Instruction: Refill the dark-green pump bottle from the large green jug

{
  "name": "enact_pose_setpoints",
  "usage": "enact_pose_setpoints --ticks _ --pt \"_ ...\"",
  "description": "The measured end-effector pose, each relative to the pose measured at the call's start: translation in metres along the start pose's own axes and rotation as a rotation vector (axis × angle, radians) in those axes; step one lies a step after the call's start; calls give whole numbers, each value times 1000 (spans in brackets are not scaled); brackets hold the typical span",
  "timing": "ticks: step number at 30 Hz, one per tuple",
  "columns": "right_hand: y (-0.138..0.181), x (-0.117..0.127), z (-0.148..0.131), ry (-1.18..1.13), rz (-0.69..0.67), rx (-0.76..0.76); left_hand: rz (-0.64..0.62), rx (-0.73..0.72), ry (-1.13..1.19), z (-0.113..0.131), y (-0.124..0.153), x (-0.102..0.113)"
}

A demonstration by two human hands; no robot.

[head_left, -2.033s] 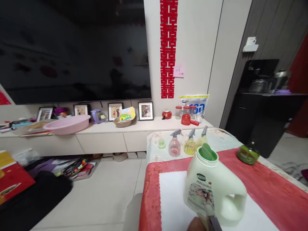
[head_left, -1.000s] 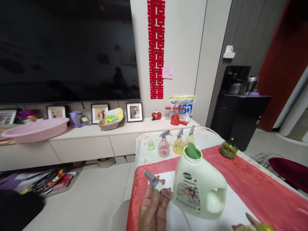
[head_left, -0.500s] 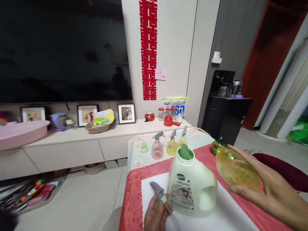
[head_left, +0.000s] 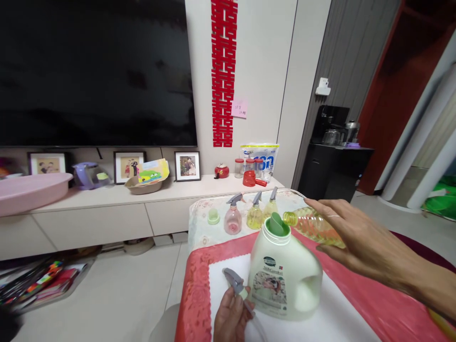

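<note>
My right hand (head_left: 351, 235) grips a clear yellow bottle (head_left: 311, 224) lying sideways, its uncapped mouth pointing left, close to the green spout of a large pale green detergent jug (head_left: 283, 270). The jug stands upright on a white mat (head_left: 228, 289) over a red tablecloth (head_left: 194, 294). At the bottom edge my left hand (head_left: 231, 318) pinches a grey spray head (head_left: 233, 281) with a thin tube trailing from it, just left of the jug.
Three small spray bottles (head_left: 253, 213) and a green cap (head_left: 213, 217) stand at the table's far end. Beyond are a low cabinet (head_left: 107, 209) with photo frames, a pink basin (head_left: 32, 185), jars and a large dark TV (head_left: 92, 71). Clutter covers the floor at left.
My right hand has carried the yellow bottle left and tipped it sideways, bringing its mouth up to the jug's spout. My left hand keeps the spray head in about the same place.
</note>
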State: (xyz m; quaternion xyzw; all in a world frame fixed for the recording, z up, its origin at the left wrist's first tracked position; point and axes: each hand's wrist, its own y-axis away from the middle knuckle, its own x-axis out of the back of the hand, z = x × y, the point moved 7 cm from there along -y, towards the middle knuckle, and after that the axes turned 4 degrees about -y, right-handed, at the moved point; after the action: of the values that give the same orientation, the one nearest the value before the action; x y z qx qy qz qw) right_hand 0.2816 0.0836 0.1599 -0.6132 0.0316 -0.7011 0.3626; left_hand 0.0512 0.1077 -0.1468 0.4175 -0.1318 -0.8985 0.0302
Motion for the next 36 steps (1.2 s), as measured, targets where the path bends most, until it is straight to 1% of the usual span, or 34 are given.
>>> enact_pose_setpoints --ticks 7,13,20,27,36 --pt "-16 4 -6 94 -24 70 10 8 -3 -1 1 0" --pt "-26 12 -16 213 -11 116 -9 18 6 -3 0 -1" --pt "-33 12 -15 378 -64 154 -13 17 -6 -3 1 -1" --pt "-39 18 -23 424 -55 194 -19 26 -11 -5 0 1" --pt "-51 23 -32 486 -138 232 -9 28 -27 -6 -2 -1"
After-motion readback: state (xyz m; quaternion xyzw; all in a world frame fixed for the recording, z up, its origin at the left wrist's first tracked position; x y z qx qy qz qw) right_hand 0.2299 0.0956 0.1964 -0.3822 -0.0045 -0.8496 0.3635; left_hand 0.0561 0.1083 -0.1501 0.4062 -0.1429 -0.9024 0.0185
